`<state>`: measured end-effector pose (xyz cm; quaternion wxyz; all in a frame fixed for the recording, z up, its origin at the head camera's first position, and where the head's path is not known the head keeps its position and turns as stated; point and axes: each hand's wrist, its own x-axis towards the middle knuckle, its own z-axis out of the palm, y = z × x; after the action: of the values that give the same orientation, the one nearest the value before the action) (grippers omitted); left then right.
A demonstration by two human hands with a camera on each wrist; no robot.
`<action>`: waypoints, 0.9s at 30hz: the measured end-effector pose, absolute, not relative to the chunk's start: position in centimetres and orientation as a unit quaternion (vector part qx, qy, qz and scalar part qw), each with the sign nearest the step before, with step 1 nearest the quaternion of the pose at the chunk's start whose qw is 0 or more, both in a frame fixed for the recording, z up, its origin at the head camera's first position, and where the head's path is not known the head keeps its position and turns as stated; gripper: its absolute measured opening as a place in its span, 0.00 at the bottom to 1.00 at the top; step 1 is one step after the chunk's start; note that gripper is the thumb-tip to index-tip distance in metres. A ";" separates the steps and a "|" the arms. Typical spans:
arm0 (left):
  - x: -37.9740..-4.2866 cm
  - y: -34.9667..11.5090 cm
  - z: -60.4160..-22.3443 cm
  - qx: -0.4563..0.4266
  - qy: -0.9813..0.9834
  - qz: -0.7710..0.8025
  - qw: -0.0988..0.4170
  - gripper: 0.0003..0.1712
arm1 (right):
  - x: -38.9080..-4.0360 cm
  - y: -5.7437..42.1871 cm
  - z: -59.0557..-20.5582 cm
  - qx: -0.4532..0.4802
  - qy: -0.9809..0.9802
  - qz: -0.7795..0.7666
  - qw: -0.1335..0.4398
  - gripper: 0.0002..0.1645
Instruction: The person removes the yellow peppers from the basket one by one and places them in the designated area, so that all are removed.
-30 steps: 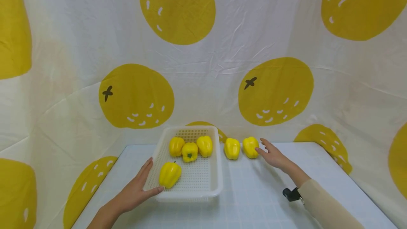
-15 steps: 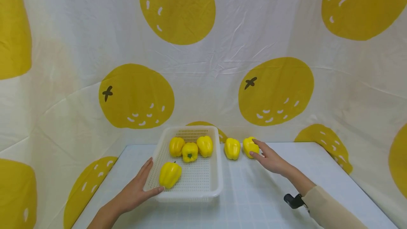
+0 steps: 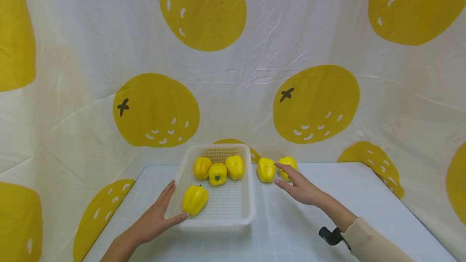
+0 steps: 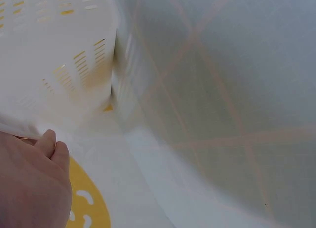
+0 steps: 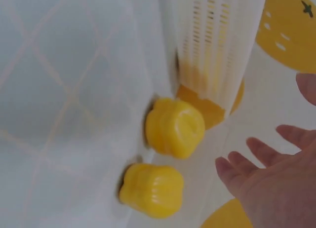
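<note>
And there's the shift: the right hand (image 3: 302, 188) is sliding leftward, crossing in front of the right loose pepper (image 3: 290, 162), and its fingertips are now hovering just beside the left loose pepper (image 3: 265, 170). The fingers are spreading loosely, thumb well apart from them, and they're gripping nothing; from the right wrist, clear space is showing between that hand and both peppers. I'm reading it as the reach favouring the left one now, passing over its neighbour. Neither pepper is budging: both are sitting side by side toward the far edge of the table (image 3: 291, 233), right of the basket (image 3: 218, 223).

Over on the left, the left hand (image 3: 153, 219) is keeping its place, holding the basket's near left corner, fingers lying along the outside, thumb resting on the near rim. It's probably steadying things.

Inside that white, slotted basket, four yellow peppers are lying: a far left pepper (image 3: 202, 168), a middle pepper (image 3: 217, 174) pointing its green stem nearward, a far right pepper (image 3: 234, 167), and a near pepper (image 3: 194, 200) leaning alone in the near left part. The near right floor is showing bare.
</note>
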<state>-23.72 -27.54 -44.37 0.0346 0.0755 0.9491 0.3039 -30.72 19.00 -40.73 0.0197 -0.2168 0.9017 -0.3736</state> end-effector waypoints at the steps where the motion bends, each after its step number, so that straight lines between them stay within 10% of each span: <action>1: -23.7 -27.5 -44.4 0.076 0.949 0.304 0.034 0.66 | -30.6 18.7 -40.6 -0.222 0.900 -0.376 0.019 0.40; 27: -23.7 -27.5 -44.5 0.079 0.949 0.304 0.023 0.66 | -28.2 9.8 -39.8 -0.353 0.853 -0.377 0.073 0.34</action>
<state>-23.70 -27.52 -44.54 0.0230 0.0787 0.9493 0.3035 -28.16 9.77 -39.81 0.0729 -0.3530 0.8534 -0.3765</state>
